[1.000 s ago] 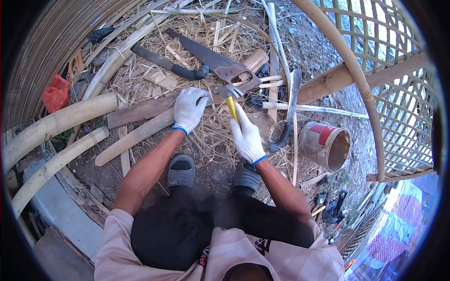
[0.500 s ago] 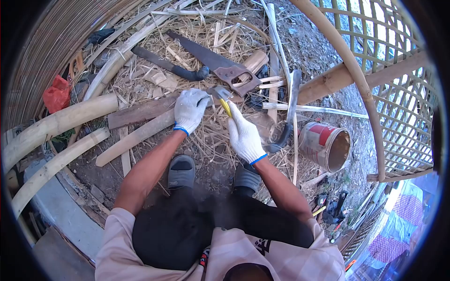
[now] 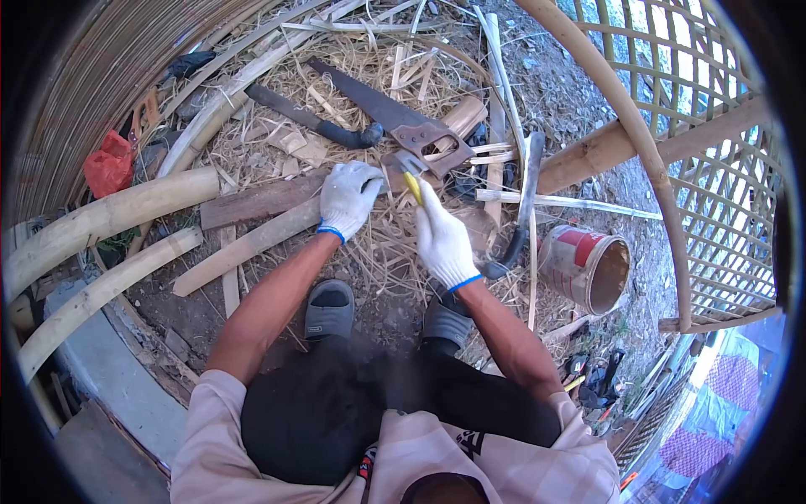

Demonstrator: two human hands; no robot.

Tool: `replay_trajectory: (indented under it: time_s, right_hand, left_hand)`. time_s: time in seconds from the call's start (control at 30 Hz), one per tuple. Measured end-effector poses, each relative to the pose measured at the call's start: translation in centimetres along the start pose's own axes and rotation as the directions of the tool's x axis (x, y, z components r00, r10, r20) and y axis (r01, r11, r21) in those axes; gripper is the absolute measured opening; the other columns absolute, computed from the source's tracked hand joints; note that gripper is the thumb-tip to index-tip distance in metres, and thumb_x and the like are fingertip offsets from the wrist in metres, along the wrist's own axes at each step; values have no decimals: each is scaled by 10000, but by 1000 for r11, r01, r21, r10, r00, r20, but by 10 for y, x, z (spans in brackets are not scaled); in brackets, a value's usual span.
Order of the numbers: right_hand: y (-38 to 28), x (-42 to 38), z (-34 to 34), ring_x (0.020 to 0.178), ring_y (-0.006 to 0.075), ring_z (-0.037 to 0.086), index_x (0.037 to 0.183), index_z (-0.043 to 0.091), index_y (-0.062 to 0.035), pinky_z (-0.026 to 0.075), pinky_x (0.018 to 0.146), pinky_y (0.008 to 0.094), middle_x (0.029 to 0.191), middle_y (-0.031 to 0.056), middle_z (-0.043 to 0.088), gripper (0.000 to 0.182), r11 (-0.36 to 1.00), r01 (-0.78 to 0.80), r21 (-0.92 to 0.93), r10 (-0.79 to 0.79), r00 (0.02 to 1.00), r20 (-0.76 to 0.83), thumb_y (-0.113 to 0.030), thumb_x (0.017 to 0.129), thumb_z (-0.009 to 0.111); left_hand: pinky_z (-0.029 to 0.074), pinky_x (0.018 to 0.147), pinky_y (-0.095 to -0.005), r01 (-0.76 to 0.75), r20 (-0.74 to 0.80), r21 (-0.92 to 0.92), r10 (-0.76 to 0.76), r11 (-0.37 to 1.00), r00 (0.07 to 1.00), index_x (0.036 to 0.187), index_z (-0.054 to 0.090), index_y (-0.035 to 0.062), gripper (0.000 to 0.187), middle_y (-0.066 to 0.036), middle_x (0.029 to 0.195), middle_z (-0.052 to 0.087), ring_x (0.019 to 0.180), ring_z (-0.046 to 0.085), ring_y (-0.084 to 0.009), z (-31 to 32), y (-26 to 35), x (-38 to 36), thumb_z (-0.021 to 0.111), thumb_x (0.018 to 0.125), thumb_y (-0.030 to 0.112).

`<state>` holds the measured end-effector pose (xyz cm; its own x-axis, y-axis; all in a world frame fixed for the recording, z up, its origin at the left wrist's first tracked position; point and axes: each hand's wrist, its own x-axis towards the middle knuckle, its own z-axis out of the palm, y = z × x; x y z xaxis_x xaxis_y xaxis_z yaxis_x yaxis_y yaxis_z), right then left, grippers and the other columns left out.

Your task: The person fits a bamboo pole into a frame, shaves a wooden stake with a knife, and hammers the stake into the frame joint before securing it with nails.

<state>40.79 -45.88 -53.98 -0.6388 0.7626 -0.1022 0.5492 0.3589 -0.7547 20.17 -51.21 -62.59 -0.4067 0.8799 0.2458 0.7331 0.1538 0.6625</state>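
Observation:
My right hand (image 3: 444,244), in a white knitted glove with a blue cuff, is wrapped round the yellow handle of a hammer (image 3: 413,178). The hammer's metal head is just right of my left hand (image 3: 348,200), also gloved. The left fingers are curled together over the end of a pale wooden piece (image 3: 252,250); what they pinch is too small to make out. A brown wood block (image 3: 262,200) lies behind that piece. Beyond the hands rests a handsaw (image 3: 378,102) with a brown handle, beside a dark curved tool (image 3: 302,115).
A second curved tool (image 3: 528,189) lies right of my right hand, near a red and white bucket (image 3: 583,267) on its side. Bamboo poles (image 3: 109,210) stand out at the left, a woven bamboo frame (image 3: 625,92) at the right. Shavings cover the ground between them.
The view has shifted slightly, so the scene sits a little lower and to the right. The hammer head has tilted and stays near my left hand; both grips look the same.

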Motion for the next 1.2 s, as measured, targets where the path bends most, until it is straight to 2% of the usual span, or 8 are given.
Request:
replay_trajectory:
  time_s: [0.1, 0.2, 0.37, 0.67, 0.77, 0.9, 1.0, 1.2]
  right_hand:
    - [5, -17, 11, 984, 473, 734, 1602, 415, -46, 578, 830, 480, 1115, 349, 690, 599, 987, 125, 106, -105, 978, -179, -42, 1026, 578]
    - [14, -10, 19, 976, 470, 734, 1601, 425, -56, 582, 823, 474, 1098, 343, 697, 586, 994, -90, -57, 92, 995, 36, -64, 1035, 579]
    - [7, -23, 20, 1004, 458, 734, 1595, 443, -39, 584, 848, 477, 1173, 311, 711, 591, 980, 196, 27, -187, 962, -200, -66, 1026, 599]
    - [10, -14, 16, 993, 463, 734, 1590, 459, -69, 591, 841, 477, 1166, 314, 711, 601, 977, 211, -15, -210, 959, -188, -79, 1012, 622]
    - [1, 1, 5, 964, 476, 729, 1597, 457, -105, 591, 816, 488, 1141, 312, 713, 611, 979, -82, -187, 100, 991, 92, -88, 1011, 629]
    - [1, -3, 9, 847, 493, 719, 1570, 465, -126, 557, 709, 556, 956, 305, 713, 555, 972, 235, -23, -235, 950, -205, -155, 1035, 609]
    - [1, 0, 7, 838, 493, 717, 1573, 462, -119, 552, 690, 560, 963, 288, 719, 557, 982, -71, -175, 85, 994, 75, -158, 1036, 605]
    - [1, -3, 9, 803, 499, 711, 1554, 478, -112, 550, 688, 570, 918, 310, 707, 533, 987, 120, -109, -131, 987, -95, -159, 1036, 597]
  left_hand:
    - [526, 892, -449, 5, -5, -13, -5, 1000, 1000, 956, 783, 123, 102, -71, 1010, 751, 974, 666, -325, -3, 2, 0, 727, 909, 194]
    - [523, 898, -455, 7, -8, -30, -7, 1000, 1000, 943, 777, 122, 99, -71, 1005, 749, 976, 666, -328, -2, 6, 2, 732, 904, 201]
    - [527, 903, -459, 15, 4, -18, -15, 1000, 1000, 939, 780, 114, 126, -79, 1002, 750, 988, 669, -326, -6, 7, 0, 748, 900, 229]
    - [532, 893, -462, 68, 34, -45, -66, 997, 997, 918, 781, 89, 170, -85, 997, 753, 974, 670, -336, -3, 4, 3, 762, 907, 258]
    - [533, 877, -465, 36, -6, 4, -36, 999, 999, 904, 780, 97, 156, -77, 981, 753, 960, 670, -335, 3, 0, 2, 761, 907, 253]
    - [531, 865, -462, 33, 24, -34, -32, 999, 999, 901, 781, 106, 135, -66, 969, 753, 947, 668, -331, -2, 0, 3, 762, 903, 240]
    - [529, 859, -463, 27, 12, -42, -27, 999, 1000, 894, 778, 107, 130, -65, 963, 751, 939, 668, -331, 0, 3, 3, 766, 900, 237]
    - [524, 854, -475, 32, 12, -47, -32, 998, 999, 880, 776, 108, 152, -64, 943, 744, 931, 669, -330, 0, -1, 2, 768, 905, 257]
